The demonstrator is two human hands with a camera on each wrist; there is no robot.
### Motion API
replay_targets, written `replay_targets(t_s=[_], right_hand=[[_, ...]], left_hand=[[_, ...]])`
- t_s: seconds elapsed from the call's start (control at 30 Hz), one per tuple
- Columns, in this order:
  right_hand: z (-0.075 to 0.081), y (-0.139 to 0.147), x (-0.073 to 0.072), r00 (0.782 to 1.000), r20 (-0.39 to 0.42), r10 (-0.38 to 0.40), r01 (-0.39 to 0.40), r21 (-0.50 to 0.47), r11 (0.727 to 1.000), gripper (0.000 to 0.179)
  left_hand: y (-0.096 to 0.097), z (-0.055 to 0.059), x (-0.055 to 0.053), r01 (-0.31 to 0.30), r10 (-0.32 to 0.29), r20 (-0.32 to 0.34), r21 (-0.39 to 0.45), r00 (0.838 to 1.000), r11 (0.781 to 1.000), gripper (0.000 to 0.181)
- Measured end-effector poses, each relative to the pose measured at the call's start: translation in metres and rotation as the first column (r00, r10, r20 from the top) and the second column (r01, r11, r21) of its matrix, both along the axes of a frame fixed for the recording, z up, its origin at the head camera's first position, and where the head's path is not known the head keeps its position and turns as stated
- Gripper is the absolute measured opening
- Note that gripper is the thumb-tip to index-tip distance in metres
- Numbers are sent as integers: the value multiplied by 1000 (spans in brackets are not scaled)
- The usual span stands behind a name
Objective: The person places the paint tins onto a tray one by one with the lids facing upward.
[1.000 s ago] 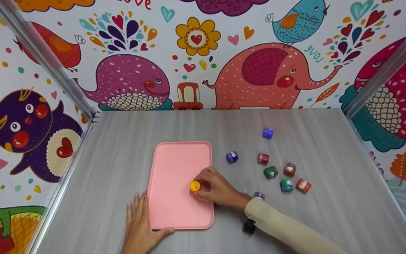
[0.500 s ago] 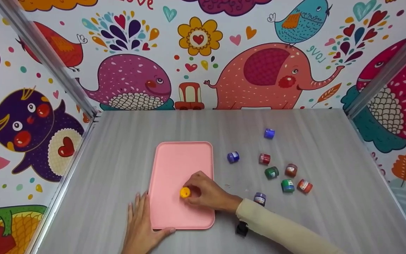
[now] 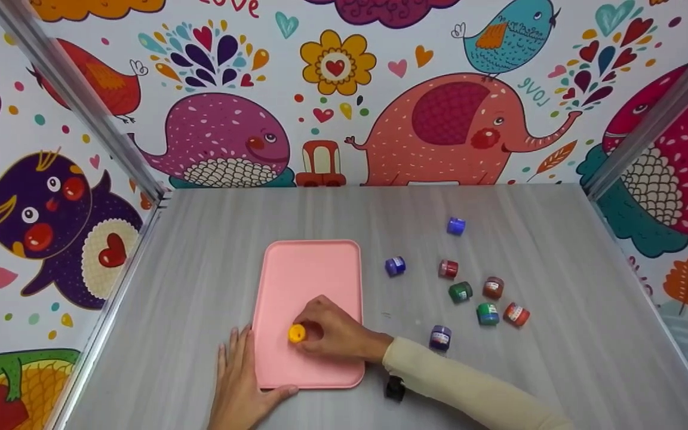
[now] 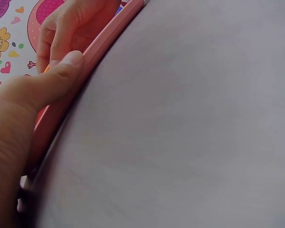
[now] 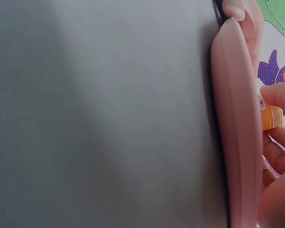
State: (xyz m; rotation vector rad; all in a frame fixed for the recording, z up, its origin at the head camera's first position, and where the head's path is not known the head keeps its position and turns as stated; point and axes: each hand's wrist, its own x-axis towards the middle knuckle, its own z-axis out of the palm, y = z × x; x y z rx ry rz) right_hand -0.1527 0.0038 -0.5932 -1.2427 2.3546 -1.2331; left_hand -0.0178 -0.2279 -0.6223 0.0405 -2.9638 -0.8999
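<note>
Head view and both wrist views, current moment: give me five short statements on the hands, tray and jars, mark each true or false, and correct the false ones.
1. The right hand holds a yellow jar. True.
2. The left hand grips a second jar. False: it touches the edge of the pink tray and holds no jar.
3. Eight other jars lie to the person's right of the pink tray. True.
4. The bright blue jar is the loose jar nearest the person. False: it is the farthest away.
5. The purple jar is the loose jar closest to the beige sleeve. True.
</note>
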Motion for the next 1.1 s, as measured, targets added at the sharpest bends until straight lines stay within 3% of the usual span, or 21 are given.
replay_targets(t_s=[0.37,0.67,0.9,1.1], right_hand=[[-2,-21,5,996,-64,63,-61,31,998,30],[-2,-27,9,997,-64,49,-46,42,998,26],[-1,-16,9,994,-95,45,-40,54,998,32],[6,1,4,997,-76,21,-14,94,995,35]], left_hand=[[0,0,1,2,-2,13,0,1000,1000,146],[-2,-5,4,22,-28,-138,-45,990,999,138],[-1,-6,2,31,-34,-102,-30,994,999,140],[-4,-2,2,25,-26,-57,-26,998,999,147]])
